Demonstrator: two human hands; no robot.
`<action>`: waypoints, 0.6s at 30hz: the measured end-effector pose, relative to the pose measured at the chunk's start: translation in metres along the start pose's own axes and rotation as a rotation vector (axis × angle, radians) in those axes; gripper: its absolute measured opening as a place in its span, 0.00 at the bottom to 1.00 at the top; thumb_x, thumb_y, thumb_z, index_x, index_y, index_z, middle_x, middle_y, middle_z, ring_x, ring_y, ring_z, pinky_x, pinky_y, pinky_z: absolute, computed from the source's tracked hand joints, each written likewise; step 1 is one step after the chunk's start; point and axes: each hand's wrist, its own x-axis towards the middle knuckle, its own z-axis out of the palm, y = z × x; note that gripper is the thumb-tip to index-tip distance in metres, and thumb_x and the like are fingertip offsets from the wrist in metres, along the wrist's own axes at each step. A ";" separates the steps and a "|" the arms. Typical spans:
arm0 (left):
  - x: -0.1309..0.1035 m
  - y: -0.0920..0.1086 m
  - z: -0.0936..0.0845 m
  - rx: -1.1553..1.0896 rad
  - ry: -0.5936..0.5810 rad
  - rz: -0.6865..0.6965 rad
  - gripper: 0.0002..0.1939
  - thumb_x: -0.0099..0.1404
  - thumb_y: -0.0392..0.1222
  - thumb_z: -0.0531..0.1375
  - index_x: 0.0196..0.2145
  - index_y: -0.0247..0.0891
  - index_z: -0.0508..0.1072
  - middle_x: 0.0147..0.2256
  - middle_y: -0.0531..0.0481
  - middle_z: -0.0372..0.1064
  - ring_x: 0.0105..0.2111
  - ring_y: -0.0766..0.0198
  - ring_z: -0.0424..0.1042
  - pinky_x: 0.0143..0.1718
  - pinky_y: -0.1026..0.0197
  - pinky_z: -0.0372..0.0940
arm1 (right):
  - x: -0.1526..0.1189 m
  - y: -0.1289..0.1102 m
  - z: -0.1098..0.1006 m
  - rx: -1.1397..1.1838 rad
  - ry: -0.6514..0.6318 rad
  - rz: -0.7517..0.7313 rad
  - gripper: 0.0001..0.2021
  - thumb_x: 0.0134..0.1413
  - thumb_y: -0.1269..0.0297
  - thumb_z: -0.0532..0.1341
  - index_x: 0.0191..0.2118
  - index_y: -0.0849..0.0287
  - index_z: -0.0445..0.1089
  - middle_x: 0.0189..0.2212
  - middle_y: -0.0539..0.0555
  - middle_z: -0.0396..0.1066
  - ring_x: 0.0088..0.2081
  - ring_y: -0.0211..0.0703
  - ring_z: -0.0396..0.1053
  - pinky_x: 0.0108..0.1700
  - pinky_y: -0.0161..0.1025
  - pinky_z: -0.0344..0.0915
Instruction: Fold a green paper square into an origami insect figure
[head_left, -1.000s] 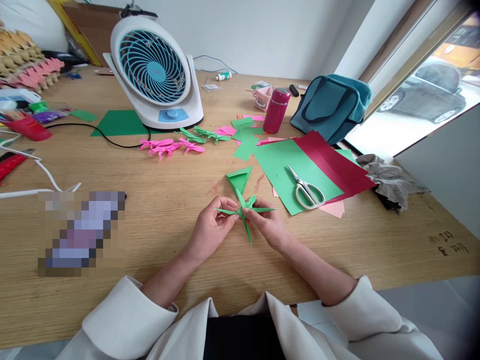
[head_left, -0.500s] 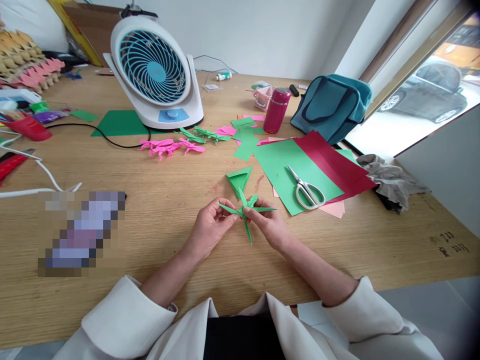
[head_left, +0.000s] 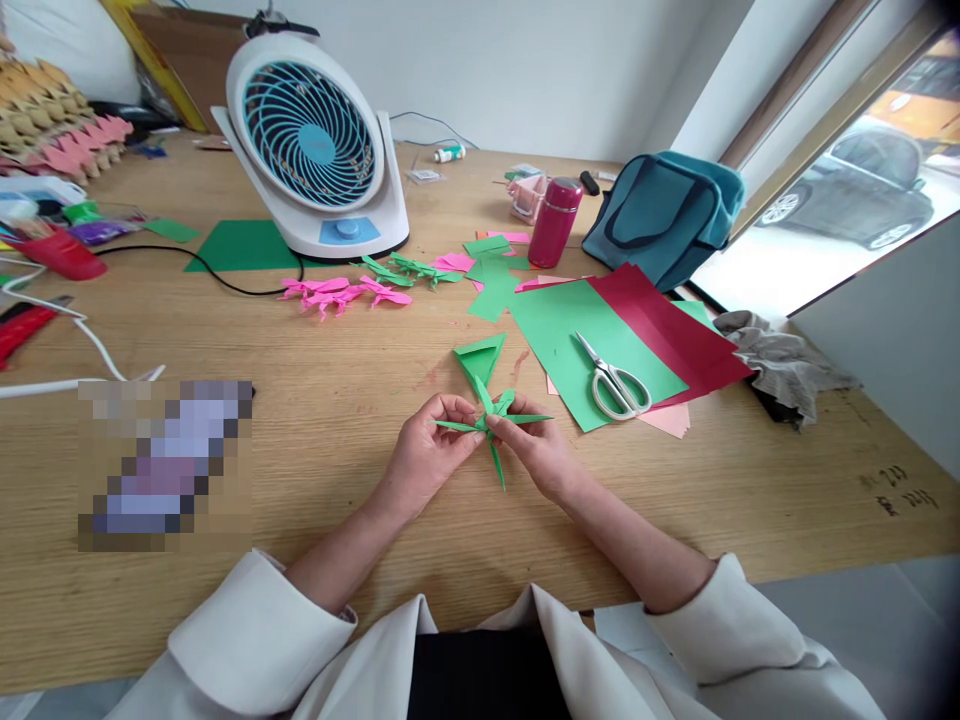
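Observation:
Between my two hands is a green origami figure (head_left: 498,460) with several thin pointed limbs sticking out. My left hand (head_left: 433,445) pinches its left side with thumb and fingers. On the other side, my right hand (head_left: 536,450) grips its body, the thumb lying on top near the centre; the fingers underneath are partly hidden. Just beyond the figure lies a folded green paper triangle (head_left: 482,358). Scissors (head_left: 615,380) with white handles rest to the right on a light green sheet (head_left: 559,325).
Pink origami figures (head_left: 330,295) and green ones (head_left: 409,268) lie farther back, near a white fan (head_left: 311,140). A red bottle (head_left: 555,222) and a teal bag (head_left: 664,215) stand at the back right. Red sheets (head_left: 675,340) lie under the green one. A blurred-out object (head_left: 165,460) sits left.
My left hand has shifted slightly right along the figure, its fingers a little more raised. The right hand keeps its grip, and the figure stays nearly in place.

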 end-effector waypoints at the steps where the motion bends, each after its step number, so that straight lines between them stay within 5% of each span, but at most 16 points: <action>1: 0.000 -0.001 0.000 0.003 -0.008 0.010 0.14 0.53 0.42 0.68 0.35 0.38 0.70 0.34 0.53 0.70 0.37 0.66 0.72 0.42 0.63 0.69 | 0.000 0.000 0.000 0.007 -0.003 0.005 0.21 0.45 0.45 0.71 0.28 0.57 0.67 0.25 0.47 0.65 0.29 0.37 0.62 0.34 0.36 0.62; 11: 0.001 -0.005 -0.003 0.050 -0.048 0.008 0.12 0.55 0.43 0.69 0.34 0.37 0.73 0.32 0.52 0.73 0.34 0.65 0.72 0.37 0.64 0.67 | 0.001 -0.003 0.002 -0.021 -0.057 -0.027 0.24 0.43 0.41 0.71 0.27 0.57 0.66 0.24 0.47 0.64 0.28 0.37 0.60 0.33 0.35 0.59; 18: 0.003 -0.001 -0.009 -0.018 -0.056 -0.069 0.20 0.49 0.46 0.74 0.36 0.37 0.73 0.31 0.54 0.73 0.30 0.66 0.72 0.34 0.65 0.66 | 0.001 -0.006 -0.001 -0.034 -0.077 -0.024 0.24 0.43 0.42 0.72 0.27 0.56 0.64 0.23 0.45 0.61 0.27 0.36 0.58 0.31 0.35 0.57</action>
